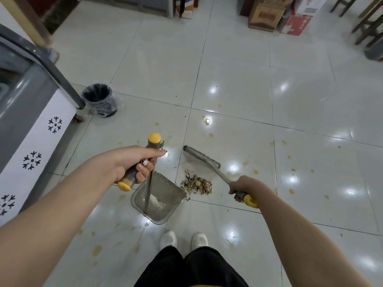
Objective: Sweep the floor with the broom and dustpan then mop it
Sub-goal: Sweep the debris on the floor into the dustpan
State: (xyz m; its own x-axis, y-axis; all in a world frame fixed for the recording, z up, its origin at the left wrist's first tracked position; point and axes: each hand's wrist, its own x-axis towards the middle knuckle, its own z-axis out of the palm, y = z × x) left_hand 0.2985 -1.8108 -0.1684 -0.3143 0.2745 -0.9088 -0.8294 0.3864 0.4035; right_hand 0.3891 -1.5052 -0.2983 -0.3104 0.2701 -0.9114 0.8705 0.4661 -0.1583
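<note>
Caution: your left hand [128,162] grips the smoky-grey plastic dustpan [174,195] handle, your right hand [242,186] the grey metal-shafted broom [201,156]; brisk strokes would scatter the leafy debris pile [198,184] between your fingers.

**Lighting:** bright, even, indoor. The sources are overhead, shown by white glare spots on the glossy floor [228,59].
**Glare:** thickest beyond and to the right of the right hand's [241,188] grip on the broom [201,157]. One spot lies just past the left hand's [132,164] grip on the dustpan [163,195]. Others lie nearer than both grips, beside the shoes [169,239].
**Shadows:** weak and soft-edged.
**Focus:** crisp around both grips. The boxes [263,15] far beyond them are soft.
**Distortion:** wide-angle. Tile seams bow, the forearms stretch toward the lower corners, and the freezer [31,131] left of the left grip leans.
</note>
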